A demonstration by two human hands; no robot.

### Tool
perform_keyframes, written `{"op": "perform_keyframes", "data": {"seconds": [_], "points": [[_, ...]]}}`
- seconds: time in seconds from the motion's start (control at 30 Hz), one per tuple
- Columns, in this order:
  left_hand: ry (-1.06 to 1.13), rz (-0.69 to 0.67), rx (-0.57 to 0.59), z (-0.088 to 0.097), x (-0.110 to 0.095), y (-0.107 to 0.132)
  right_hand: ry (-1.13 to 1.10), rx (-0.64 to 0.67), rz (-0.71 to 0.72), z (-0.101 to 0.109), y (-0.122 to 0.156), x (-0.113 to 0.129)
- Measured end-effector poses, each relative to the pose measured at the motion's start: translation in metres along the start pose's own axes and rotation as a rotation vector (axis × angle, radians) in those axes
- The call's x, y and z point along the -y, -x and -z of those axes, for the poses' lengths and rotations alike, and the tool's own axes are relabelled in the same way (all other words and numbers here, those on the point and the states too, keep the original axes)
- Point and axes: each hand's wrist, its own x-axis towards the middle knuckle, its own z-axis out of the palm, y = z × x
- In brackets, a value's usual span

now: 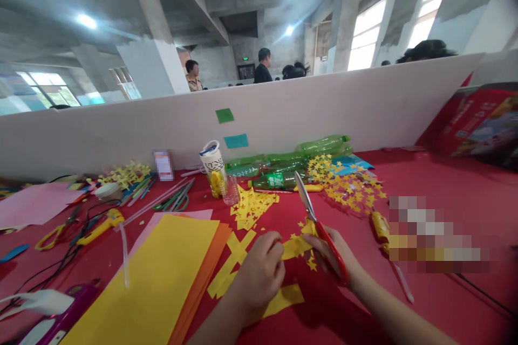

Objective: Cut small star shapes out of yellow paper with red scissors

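Observation:
My left hand (pixel 262 267) is closed, its fingers pinching one end of a yellow paper strip (pixel 294 248). My right hand (pixel 338 250) is wrapped round the red handle of a pair of scissors (pixel 305 197), whose blades point up and away from me. The strip's other end reaches the right-hand fingers. Small yellow paper stars (pixel 311 263) lie around that hand. Beneath and left of my left hand are more yellow strips (pixel 226 269), some crossing each other. Farther back is a pile of yellow scraps (pixel 251 206) with star-shaped holes.
Yellow sheets (pixel 162 269) over orange ones (pixel 202 280) lie at left. Green plastic bottles (pixel 279 179) line the white partition (pixel 283 118), near a paper cup (pixel 211 159) and a star heap (pixel 348 183). Yellow glue guns (pixel 109 221) with cords lie on both sides.

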Motion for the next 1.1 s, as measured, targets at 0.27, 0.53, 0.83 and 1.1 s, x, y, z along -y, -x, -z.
{"op": "perform_keyframes", "data": {"seconds": [0.27, 0.53, 0.83, 1.1], "points": [[1.024, 0.467, 0.245, 0.001, 0.003, -0.008, 0.013, 0.176, -0.001, -0.008, 0.010, 0.002], [0.867, 0.606, 0.130, 0.007, 0.003, -0.009, 0.010, 0.085, 0.010, -0.007, 0.005, 0.001], [0.593, 0.496, -0.063, 0.010, 0.005, -0.010, 0.022, 0.003, -0.038, -0.007, 0.004, 0.000], [0.288, 0.070, -0.101, 0.004, -0.014, 0.002, -0.046, 0.004, 0.047, 0.004, 0.000, -0.009]]}}
